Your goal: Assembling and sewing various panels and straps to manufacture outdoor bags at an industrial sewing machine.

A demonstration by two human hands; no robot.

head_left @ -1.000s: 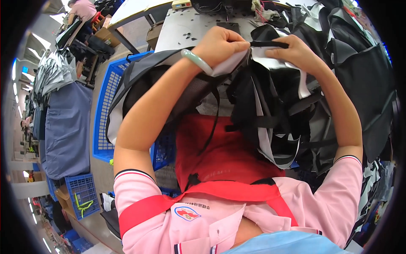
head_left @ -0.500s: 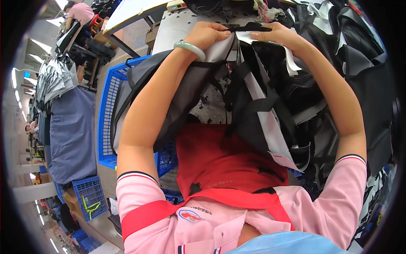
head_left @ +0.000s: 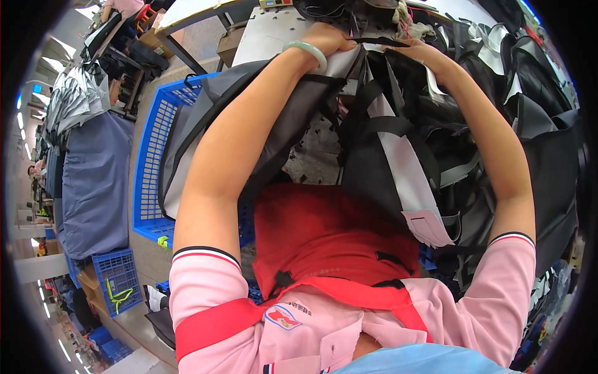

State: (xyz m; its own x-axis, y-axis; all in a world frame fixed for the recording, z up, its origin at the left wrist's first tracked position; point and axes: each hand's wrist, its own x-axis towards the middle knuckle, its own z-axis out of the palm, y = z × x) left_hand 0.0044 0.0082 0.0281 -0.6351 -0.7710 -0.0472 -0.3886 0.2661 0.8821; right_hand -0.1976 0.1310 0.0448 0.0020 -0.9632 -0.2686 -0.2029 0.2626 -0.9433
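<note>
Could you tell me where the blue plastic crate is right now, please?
In the head view, the blue plastic crate stands on the floor at the person's left, beside the left forearm, with grey-and-black bags piled in it.

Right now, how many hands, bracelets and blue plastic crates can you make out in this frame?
Hands: 2, left hand and right hand, both on the black and grey bag
Bracelets: 1, pale green bracelet
Blue crates: 2, large, small
Total: 5
</note>
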